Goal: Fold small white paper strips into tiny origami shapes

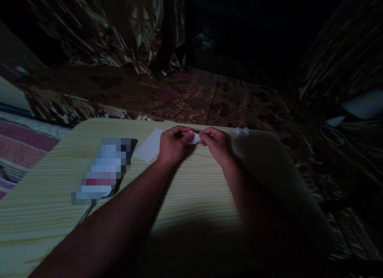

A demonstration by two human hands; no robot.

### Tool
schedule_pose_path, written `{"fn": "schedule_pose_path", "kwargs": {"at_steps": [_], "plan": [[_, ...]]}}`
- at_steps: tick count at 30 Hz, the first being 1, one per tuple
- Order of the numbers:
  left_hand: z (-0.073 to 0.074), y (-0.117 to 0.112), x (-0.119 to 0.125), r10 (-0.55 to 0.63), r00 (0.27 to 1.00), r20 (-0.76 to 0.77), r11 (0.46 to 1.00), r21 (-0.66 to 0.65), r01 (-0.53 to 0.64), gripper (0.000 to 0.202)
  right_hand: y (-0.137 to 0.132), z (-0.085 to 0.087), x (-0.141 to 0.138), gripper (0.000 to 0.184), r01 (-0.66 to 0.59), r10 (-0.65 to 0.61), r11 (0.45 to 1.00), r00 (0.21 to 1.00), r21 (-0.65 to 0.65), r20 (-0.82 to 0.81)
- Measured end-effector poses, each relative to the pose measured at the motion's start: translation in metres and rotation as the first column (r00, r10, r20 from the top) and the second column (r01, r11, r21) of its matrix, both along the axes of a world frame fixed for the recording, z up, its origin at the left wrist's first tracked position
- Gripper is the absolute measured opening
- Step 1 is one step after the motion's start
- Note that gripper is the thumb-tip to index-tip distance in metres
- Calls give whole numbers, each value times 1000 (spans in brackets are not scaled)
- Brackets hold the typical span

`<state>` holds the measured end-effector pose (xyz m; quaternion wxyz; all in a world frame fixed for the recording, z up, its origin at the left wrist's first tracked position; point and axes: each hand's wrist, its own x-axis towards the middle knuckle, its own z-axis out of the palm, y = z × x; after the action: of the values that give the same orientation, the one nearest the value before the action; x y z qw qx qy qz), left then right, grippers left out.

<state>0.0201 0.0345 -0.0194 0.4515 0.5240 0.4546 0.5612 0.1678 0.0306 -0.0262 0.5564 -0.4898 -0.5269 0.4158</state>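
Both hands meet over the far part of a light wooden table (pixel 191 190). My left hand (pixel 173 144) and my right hand (pixel 216 143) each pinch one end of a small white folded piece of paper (pixel 195 137) held between them just above the tabletop. Fingers of both hands are curled closed on it. A flat white paper sheet (pixel 148 147) lies on the table just left of my left hand. A small crumpled or folded white paper piece (pixel 242 131) sits near the table's far edge, right of my right hand.
A blurred-out object (pixel 103 170) lies on the table's left side. Dark patterned fabric (pixel 185 94) covers the floor beyond the table, with curtains (pixel 119 26) behind. A striped rug (pixel 20 146) lies at the left. White objects and a cable (pixel 338 136) sit at the right. The scene is dim.
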Motion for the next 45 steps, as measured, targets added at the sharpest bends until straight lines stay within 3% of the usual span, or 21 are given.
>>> {"fn": "schedule_pose_path", "kwargs": {"at_steps": [18,37,45], "plan": [[5,-3,1,-23,997,73,998,-55,27,40,-2,4,-1,11,2,-2,1000,1000,26,2],[-1,0,1,-50,999,-7,999,18,50,32,-3,1,-5,13,45,-54,995,993,89,107],[4,-4,1,-47,999,2,998,-34,47,28,-3,0,-5,13,79,-91,993,986,91,137]]}}
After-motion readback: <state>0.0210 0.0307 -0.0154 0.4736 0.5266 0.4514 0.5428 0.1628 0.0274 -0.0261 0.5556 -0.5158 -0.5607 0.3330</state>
